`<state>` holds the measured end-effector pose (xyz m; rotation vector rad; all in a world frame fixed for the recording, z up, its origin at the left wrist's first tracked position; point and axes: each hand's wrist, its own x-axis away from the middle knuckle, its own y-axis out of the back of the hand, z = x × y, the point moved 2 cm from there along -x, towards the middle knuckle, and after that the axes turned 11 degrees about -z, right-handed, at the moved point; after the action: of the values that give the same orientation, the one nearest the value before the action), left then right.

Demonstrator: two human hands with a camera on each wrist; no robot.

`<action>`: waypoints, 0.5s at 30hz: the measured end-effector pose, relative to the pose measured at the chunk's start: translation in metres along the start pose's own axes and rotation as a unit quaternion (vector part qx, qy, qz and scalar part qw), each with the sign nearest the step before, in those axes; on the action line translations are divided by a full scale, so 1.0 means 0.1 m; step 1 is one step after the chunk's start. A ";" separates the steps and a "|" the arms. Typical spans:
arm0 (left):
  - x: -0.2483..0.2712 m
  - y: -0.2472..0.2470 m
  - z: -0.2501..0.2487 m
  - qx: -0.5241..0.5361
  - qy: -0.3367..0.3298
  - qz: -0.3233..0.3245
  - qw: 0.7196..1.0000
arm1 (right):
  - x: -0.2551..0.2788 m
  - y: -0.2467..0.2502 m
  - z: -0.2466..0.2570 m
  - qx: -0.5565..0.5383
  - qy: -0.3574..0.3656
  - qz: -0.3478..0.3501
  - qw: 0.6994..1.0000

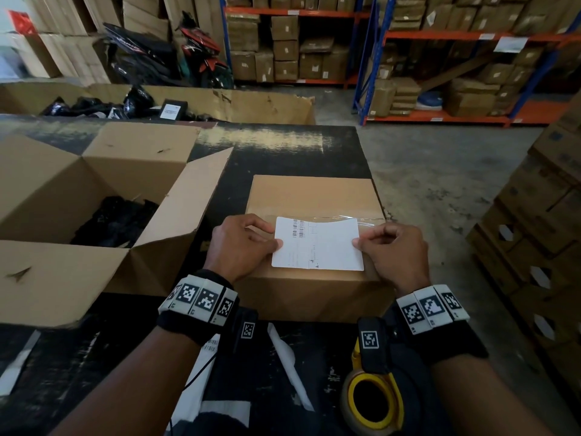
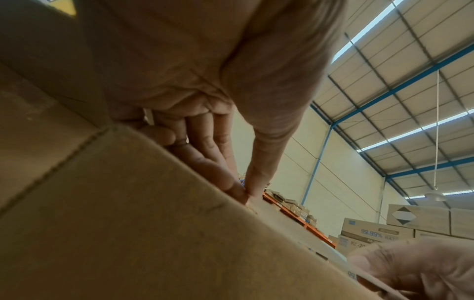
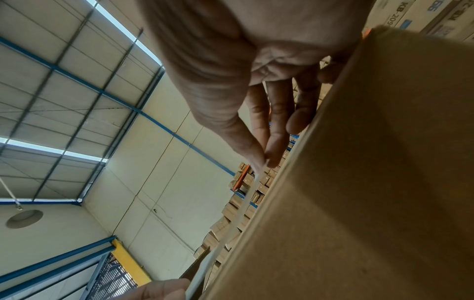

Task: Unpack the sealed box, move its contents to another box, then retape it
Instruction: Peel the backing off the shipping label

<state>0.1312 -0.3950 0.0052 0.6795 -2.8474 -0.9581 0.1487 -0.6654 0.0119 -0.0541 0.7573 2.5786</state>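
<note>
You are standing at a dark, scuffed table [image 1: 283, 158] in a warehouse, looking down at a small closed cardboard box [image 1: 314, 196] that sits on the table directly in front of you, a strip of clear tape [image 1: 371, 219] running across its top. Your left hand [image 1: 242, 247] pinches the left edge of a white shipping label [image 1: 317, 245] between thumb and forefinger, the other fingers curled beside them; your right hand [image 1: 393, 250] pinches the label's right edge the same way. The label lies flat over the near half of the box top, its barcode toward the far left corner. From the left wrist view, your thumb and fingers [image 2: 231, 182] are pressed together at the box's top edge; from the right wrist view, thumb and forefinger meet on the thin white edge of the label [image 3: 246, 194], which stands just off the cardboard. To your left on the table is a larger open box [image 1: 94, 190] with its flaps spread outward and dark, black-wrapped items [image 1: 116, 221] inside. Near your right forearm, at the table's near edge, lies a tape dispenser [image 1: 374, 401] with a yellow core. Loose white paper [image 1: 289, 366] lies on the table between your forearms. Blue and orange shelving [image 1: 440, 36] stacked with cartons fills the background.
</note>
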 end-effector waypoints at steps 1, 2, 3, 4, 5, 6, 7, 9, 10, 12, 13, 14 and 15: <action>0.00 0.00 0.00 -0.002 -0.001 -0.001 1.000 | 0.00 0.00 0.00 0.002 0.002 0.001 1.000; 0.00 0.00 0.00 -0.005 -0.001 -0.001 1.000 | 0.01 -0.01 0.00 0.004 0.004 0.003 1.000; 0.01 -0.01 0.00 -0.008 -0.002 -0.002 1.000 | 0.02 -0.01 0.01 0.006 0.007 0.004 1.000; 0.01 -0.01 -0.01 -0.010 -0.004 -0.003 1.000 | 0.02 -0.02 0.01 0.008 0.008 0.004 1.000; 0.02 -0.01 -0.01 -0.012 -0.005 -0.005 1.000 | 0.02 -0.02 0.01 0.009 0.008 0.003 1.000; 0.02 -0.01 -0.01 -0.015 -0.005 -0.006 1.000 | 0.03 -0.01 0.01 0.011 0.008 0.003 1.000; 0.02 -0.01 -0.02 -0.019 -0.007 -0.008 1.000 | 0.03 -0.01 0.02 0.015 0.008 0.004 1.000; 0.03 -0.01 -0.03 -0.031 -0.018 -0.010 0.999 | 0.03 -0.01 0.02 0.027 0.011 0.008 1.000; 0.04 -0.01 -0.04 -0.038 -0.024 -0.012 0.999 | 0.03 -0.02 0.02 0.034 0.013 0.008 0.999; 0.04 -0.01 -0.05 -0.053 -0.034 -0.015 0.998 | 0.04 -0.03 0.03 0.047 0.020 0.006 0.999; 0.04 -0.01 -0.06 -0.062 -0.041 -0.016 0.997 | 0.05 -0.04 0.03 0.054 0.024 0.006 0.998; 0.04 -0.01 -0.06 -0.075 -0.050 -0.018 0.996 | 0.06 -0.05 0.03 0.062 0.030 0.004 0.998; 0.04 -0.01 -0.07 -0.088 -0.059 -0.020 0.994 | 0.07 -0.06 0.03 0.067 0.037 0.001 0.997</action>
<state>0.1293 -0.4019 0.0099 0.6859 -2.8125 -1.2776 0.1456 -0.6566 0.0103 -0.1068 0.9565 2.5331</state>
